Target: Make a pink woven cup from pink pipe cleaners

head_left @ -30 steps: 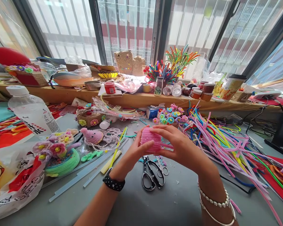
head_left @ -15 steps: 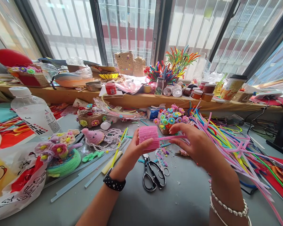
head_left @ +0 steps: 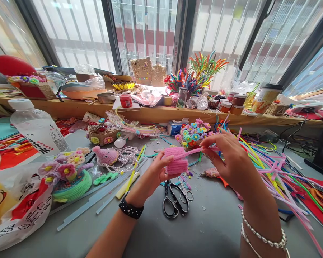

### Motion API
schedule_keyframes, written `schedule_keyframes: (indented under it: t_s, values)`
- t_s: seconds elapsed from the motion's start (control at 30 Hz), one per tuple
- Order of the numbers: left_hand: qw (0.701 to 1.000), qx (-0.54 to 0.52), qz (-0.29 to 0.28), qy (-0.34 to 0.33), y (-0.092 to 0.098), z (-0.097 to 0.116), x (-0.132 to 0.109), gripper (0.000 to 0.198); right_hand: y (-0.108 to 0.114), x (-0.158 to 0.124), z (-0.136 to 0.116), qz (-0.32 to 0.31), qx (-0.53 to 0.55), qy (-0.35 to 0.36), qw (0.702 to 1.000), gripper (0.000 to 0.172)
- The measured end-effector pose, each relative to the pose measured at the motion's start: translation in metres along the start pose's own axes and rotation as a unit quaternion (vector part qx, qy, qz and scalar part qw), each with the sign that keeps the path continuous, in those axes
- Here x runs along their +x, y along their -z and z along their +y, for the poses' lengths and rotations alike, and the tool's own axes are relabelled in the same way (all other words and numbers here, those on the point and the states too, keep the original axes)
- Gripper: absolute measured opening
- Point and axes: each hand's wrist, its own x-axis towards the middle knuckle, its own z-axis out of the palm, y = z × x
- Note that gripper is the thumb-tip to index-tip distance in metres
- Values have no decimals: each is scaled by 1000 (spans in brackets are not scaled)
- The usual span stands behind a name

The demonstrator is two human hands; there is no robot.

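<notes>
My left hand (head_left: 159,168) grips a short pink cylinder wound from pipe cleaner (head_left: 176,165), thumb across its near side. A loose pink pipe cleaner strand (head_left: 194,150) runs from the cylinder up to the right. My right hand (head_left: 226,156) pinches that strand between thumb and fingertips, holding it taut. Black-handled scissors (head_left: 174,200) lie on the grey table (head_left: 199,236) below the cylinder, with a smaller pair of scissors (head_left: 187,194) beside them. A glue gun (head_left: 212,173) lies partly hidden behind my right hand.
Bundled pipe cleaners (head_left: 269,168) cover the right side. Behind my hands stands a basket of fuzzy flowers (head_left: 195,134). At left are glue sticks (head_left: 83,206), a pearl string (head_left: 129,161), a pink fuzzy figure (head_left: 107,156), a water bottle (head_left: 39,125) and a plastic bag (head_left: 21,211).
The cylinder has shifted slightly right and tilted, so the strand now crosses its upper part. My right hand has risen with the strand, uncovering more of the glue gun.
</notes>
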Motion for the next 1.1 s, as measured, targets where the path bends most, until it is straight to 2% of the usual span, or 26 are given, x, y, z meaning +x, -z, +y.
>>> schedule_keyframes:
  t_s: [0.13,0.23,0.33,0.43,0.5,0.57,0.63,0.67,0.73,0.77,0.83,0.97,1.1]
  values:
    - [1000,-11,-23,15,3,-4,1,35,-3,1,0,37,-38,20,998,9]
    - [999,-34,-17,40,1,-5,2,34,-10,3,-2,94,-75,24,993,7]
    - [994,-90,2,57,0,-4,3,37,-12,3,-6,215,-108,-20,970,7]
    - [984,-174,29,40,2,0,6,42,-3,-2,-7,366,-129,-85,918,12]
    - [975,-216,47,27,5,3,8,46,6,-11,-1,405,-156,-115,894,11]
    - [967,-246,64,14,7,5,9,47,12,-24,12,343,-189,-155,907,9]
    - [961,-264,83,-5,9,7,9,46,12,-40,29,145,-182,-237,943,12]
    - [959,-266,93,-17,9,7,9,46,9,-48,39,23,-178,-286,941,13]
    - [957,-265,112,-42,9,7,8,47,-1,-64,56,-179,-196,-379,887,17]
    - [956,-264,117,-51,9,6,8,47,-8,-71,63,-227,-206,-406,861,21]
    - [955,-262,120,-66,10,6,8,47,-21,-82,72,-271,-195,-439,835,28]
    - [955,-251,130,-87,9,6,9,45,-42,-93,81,-291,-184,-444,827,35]
    - [956,-237,143,-98,8,6,9,39,-49,-96,85,-293,-173,-432,835,22]
